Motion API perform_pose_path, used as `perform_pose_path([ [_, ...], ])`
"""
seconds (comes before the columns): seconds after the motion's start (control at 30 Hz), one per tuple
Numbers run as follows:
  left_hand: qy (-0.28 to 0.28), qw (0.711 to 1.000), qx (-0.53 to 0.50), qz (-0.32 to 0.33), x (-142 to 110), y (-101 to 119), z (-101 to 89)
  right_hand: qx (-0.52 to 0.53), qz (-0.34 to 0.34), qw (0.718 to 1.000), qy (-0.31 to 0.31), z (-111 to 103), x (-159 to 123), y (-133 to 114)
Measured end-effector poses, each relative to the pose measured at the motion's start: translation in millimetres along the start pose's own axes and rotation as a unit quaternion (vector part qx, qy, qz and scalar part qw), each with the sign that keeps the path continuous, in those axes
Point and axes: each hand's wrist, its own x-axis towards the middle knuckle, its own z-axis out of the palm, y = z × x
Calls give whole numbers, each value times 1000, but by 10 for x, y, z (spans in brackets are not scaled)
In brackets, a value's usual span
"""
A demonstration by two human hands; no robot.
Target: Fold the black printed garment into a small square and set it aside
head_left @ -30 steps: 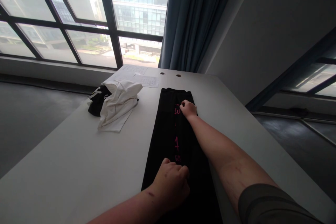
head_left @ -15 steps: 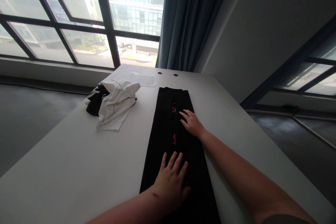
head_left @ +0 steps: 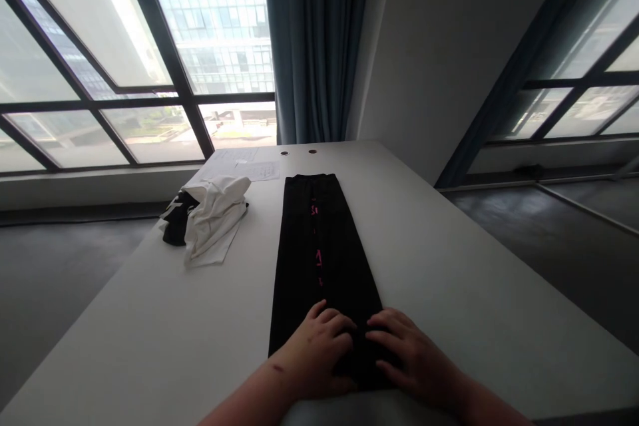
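Garment, black fabric folded into a long narrow strip with pink print, lies flat along a white rectangular table; probably light, soft, floppy, not fragile, layers apt to slip, so best held at both near corners through all layers; left hand over near end, fingers curled, can't tell if pinching; right hand at near right edge, fingers bent, spaced from thumb; count: one garment, one crumpled white cloth, two round dark table holes, two hands

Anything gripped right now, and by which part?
Can't tell: the left hand and right hand are at the near end of the black garment, fingers bent, but any grip is unclear.
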Motion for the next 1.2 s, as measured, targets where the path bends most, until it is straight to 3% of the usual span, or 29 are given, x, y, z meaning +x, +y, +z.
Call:
perform_pose_path([
  [0.13, 52, 999, -9, 6, -230, 35, 187, -19, -75, 997, 2, -25, -99, -181],
  [0.27, 121, 992, 21, -11, -412, 89, 343, -43, -111, 993, 22, -32, -91, -210],
  [0.4, 173, 978, 84, -75, -444, 135, 408, -67, -134, 988, 47, 7, -96, -211],
  [0.47, 172, 975, 110, -93, -425, 139, 424, -75, -132, 987, 60, 46, -115, -226],
  [0.7, 173, 971, 155, -61, -419, 91, 487, -91, -59, 990, 94, 168, -219, -270],
  [0.93, 178, 964, 194, -16, -400, 24, 560, -84, -75, 987, 116, 139, -261, -286],
  [1.2, 138, 982, 127, -39, -473, 78, 468, -43, -23, 998, 48, 58, -309, -301],
])
